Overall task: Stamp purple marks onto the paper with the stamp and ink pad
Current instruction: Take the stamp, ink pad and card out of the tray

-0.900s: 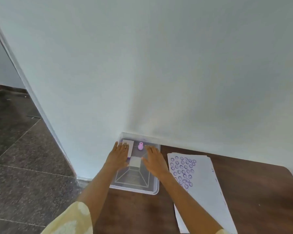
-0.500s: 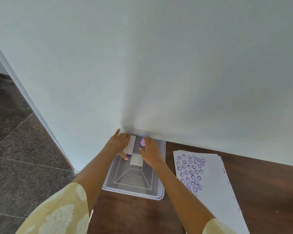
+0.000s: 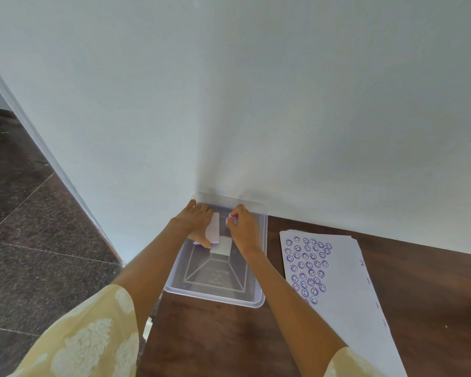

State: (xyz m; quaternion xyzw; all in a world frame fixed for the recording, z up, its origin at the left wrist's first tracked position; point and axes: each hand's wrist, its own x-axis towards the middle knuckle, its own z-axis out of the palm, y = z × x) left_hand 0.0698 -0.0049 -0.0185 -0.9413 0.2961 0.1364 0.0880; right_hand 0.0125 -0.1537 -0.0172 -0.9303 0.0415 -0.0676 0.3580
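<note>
Pickup step: left hand [image 3: 195, 224] grips ink pad [image 3: 213, 230], right hand [image 3: 244, 227] pinches pink stamp [image 3: 231, 219], both inside clear tray [image 3: 252, 302] on worktop. Next (judged): lift out, ink stamp, press onto part-stamped paper [image 3: 343, 295].

Clear plastic bin [image 3: 215, 295] sat on dark wood counter [image 3: 256, 336], its far end against white wall [image 3: 256, 91]. Grey speckled tile floor [image 3: 25, 227] lay w/ seams at left.
</note>
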